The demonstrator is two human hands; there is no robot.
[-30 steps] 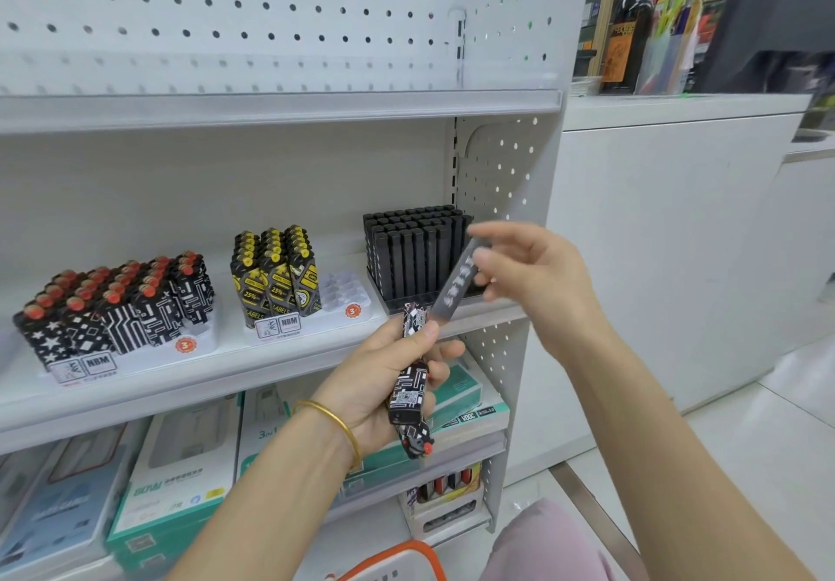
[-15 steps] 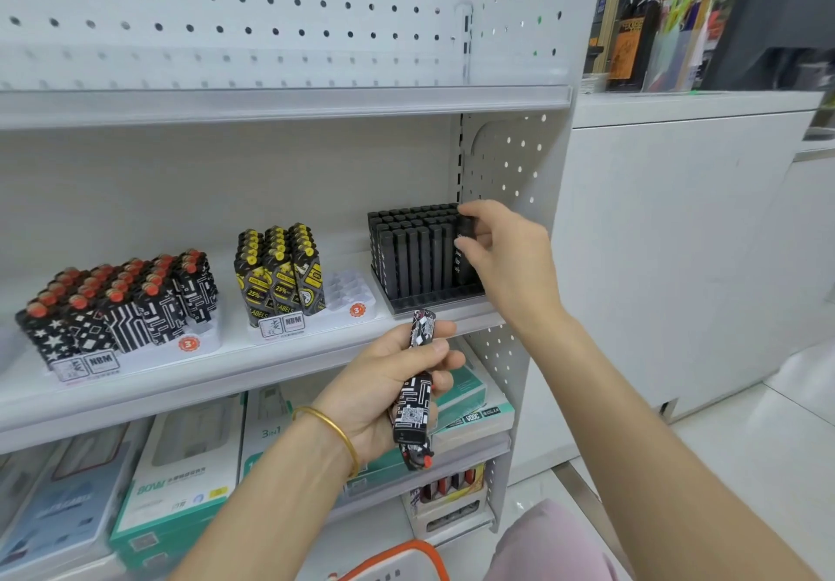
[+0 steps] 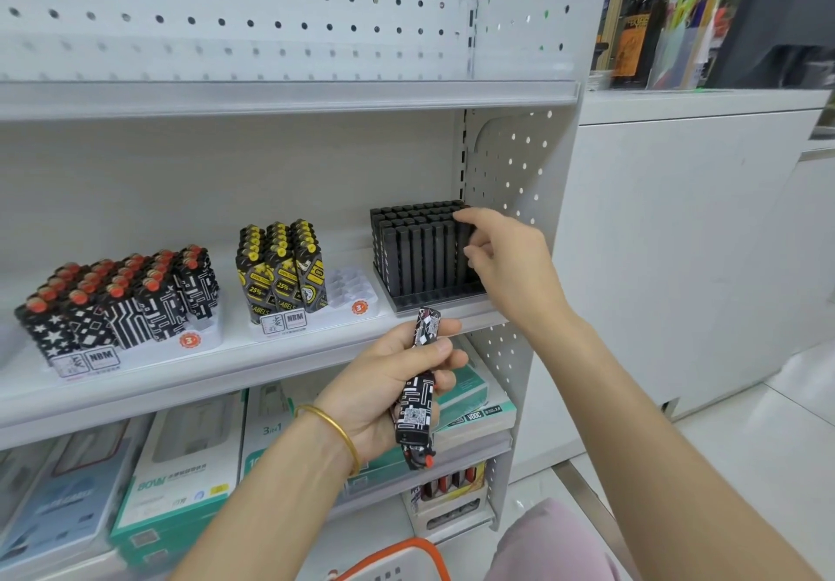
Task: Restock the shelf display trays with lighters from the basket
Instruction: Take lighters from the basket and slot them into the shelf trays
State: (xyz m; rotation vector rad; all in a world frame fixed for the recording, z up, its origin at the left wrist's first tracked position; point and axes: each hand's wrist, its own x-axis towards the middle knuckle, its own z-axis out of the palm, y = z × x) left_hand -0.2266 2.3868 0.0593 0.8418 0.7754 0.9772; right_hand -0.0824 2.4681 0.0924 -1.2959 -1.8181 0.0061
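My right hand (image 3: 510,264) is at the right front corner of the black display tray (image 3: 433,301) on the middle shelf. Its forefinger lies on top of a black lighter (image 3: 463,241) standing in the end slot and its thumb is against that lighter's side. The tray is packed with upright black lighters (image 3: 415,250). My left hand (image 3: 384,381), with a gold bangle on the wrist, grips black-and-white patterned lighters (image 3: 416,404) in front of the shelf edge, one with its red cap pointing down. The orange rim of the basket (image 3: 436,555) shows at the bottom edge.
A white tray (image 3: 357,305) to the left holds yellow-and-black lighters (image 3: 280,273) and has open slots on its right side. Further left stand red-capped patterned lighters (image 3: 122,300). Boxed goods (image 3: 180,481) fill the shelf below. A white counter (image 3: 677,241) stands to the right.
My right hand carried a black lighter from in front of the shelf into the black tray's right front corner and now has a forefinger on its top. My left hand barely moved.
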